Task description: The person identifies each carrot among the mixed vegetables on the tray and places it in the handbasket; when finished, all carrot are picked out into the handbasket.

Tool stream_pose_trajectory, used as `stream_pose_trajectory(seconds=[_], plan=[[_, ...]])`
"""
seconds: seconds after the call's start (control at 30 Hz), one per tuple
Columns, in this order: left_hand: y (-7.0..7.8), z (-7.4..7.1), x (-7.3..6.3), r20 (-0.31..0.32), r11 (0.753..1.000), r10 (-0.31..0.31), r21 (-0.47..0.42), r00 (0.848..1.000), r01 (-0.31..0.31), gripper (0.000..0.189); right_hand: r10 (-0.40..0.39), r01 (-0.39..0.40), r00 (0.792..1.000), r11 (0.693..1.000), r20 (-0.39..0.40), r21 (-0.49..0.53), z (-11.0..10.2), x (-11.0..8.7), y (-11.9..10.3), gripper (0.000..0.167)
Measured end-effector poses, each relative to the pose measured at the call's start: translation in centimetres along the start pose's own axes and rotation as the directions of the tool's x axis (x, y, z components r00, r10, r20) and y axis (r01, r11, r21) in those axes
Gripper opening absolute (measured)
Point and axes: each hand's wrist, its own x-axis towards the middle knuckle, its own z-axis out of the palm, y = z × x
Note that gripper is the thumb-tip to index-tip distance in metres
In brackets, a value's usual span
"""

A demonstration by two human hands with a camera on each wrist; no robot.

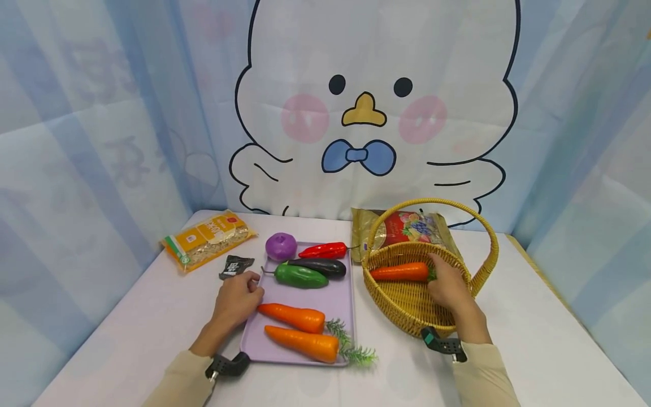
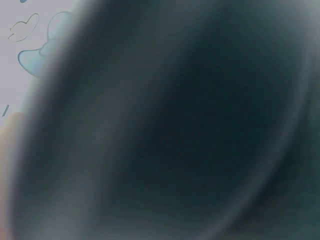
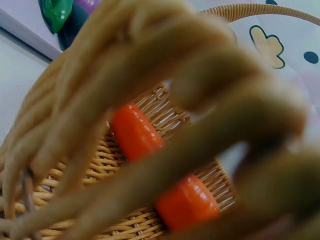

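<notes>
Inside a yellow wicker basket (image 1: 385, 301), my right hand (image 1: 450, 285) pinches the leafy end of an orange carrot (image 1: 402, 272). The same carrot (image 3: 186, 202) shows through blurred wicker strands in the right wrist view. On the left, my left hand (image 1: 236, 298) rests at the edge of a lilac tray (image 1: 335, 299), its fingers loosely bent. Two more carrots lie at the tray's near end, an upper one (image 1: 300, 317) and a lower one (image 1: 305, 343). A dark, blurred shape fills most of the left wrist view and hides the left hand's work.
Farther up the tray are a green pepper (image 1: 301, 276), an eggplant (image 1: 320, 267), a red chili (image 1: 324, 250) and a purple onion (image 1: 281, 247). A yellow packet (image 1: 208, 240) and a small black packet (image 1: 236, 265) lie left. Behind the basket is a gold bag (image 1: 359, 226).
</notes>
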Motion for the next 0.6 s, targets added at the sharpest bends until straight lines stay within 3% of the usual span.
stream_pose_trajectory(seconds=[0.27, 0.6], plan=[[0.02, 0.07, 0.14, -0.006, 1.0, 0.008, -0.001, 1.0, -0.008, 0.03, 0.12, -0.122, 0.992, 0.991, -0.04, -0.06, 0.06, -0.07, 0.07, 0.059], [0.09, 0.02, -0.15, -0.014, 1.0, 0.001, -0.004, 1.0, -0.001, 0.029, 0.103, -0.109, 0.991, 0.992, -0.083, -0.069, 0.34, 0.02, 0.04, 0.035]])
